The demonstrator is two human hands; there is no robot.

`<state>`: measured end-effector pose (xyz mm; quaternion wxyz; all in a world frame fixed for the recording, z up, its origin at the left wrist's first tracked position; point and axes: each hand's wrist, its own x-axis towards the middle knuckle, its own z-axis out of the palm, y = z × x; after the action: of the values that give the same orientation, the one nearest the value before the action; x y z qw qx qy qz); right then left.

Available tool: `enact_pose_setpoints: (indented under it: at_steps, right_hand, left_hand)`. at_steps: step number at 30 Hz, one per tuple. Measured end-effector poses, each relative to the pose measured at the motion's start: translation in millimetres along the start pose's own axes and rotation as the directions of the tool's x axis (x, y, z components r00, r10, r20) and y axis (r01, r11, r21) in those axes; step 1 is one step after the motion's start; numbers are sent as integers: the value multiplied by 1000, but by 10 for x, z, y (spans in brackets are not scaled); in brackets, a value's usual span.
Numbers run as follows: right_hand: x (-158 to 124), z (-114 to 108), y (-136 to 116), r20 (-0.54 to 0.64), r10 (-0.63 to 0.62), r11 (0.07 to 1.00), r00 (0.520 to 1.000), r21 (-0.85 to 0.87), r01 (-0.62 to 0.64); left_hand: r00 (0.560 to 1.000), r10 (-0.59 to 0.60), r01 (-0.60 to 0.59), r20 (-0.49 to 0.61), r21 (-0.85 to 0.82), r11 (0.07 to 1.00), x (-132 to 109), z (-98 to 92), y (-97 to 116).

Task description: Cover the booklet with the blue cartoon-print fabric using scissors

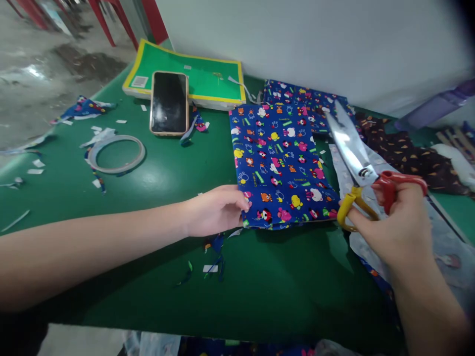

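Observation:
My left hand (218,210) grips the lower left corner of a folded piece of blue patterned fabric (276,163), thumb on top and the other fingers hidden beneath. The cloth is printed with small coloured animals and lies over the green table. In my right hand (399,227) is a pair of scissors (358,158) with one red and one yellow handle. Their blades point up and away, and look closed or nearly so. The yellow loop is close to the fabric's lower right corner; whether they touch I cannot tell.
Behind lie a phone (169,104), a green and yellow book (208,74) and more blue fabric (285,91). A tape roll (117,154) and scraps (83,109) are on the green table (178,188) at left. Brown cloth (389,141) and a purple bottle (434,106) are at right.

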<state>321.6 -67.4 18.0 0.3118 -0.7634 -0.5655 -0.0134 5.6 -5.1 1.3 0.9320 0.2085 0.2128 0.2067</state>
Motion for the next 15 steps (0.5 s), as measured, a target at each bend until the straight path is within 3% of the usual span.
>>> enact_pose_setpoints:
  at_steps: [2,7,12,15]
  right_hand:
    - [-24,-13,-66,-6,-59,990,998,-132,58]
    - [-54,9,-118,32,-227,947,973,-227,229]
    - [-82,6,-70,-80,-219,951,972,-243,194]
    - [-93,-31,-72,-134,-314,921,940,-282,268]
  left_hand:
    - [1000,-3,3,5,-3,1000,-1,-1,-1]
    - [1000,-5,5,8,-14,1000,-10,-2,4]
    - [999,1,1,-49,55,999,-20,49,1]
    - [997,-1,6,-73,67,998,-15,70,-1]
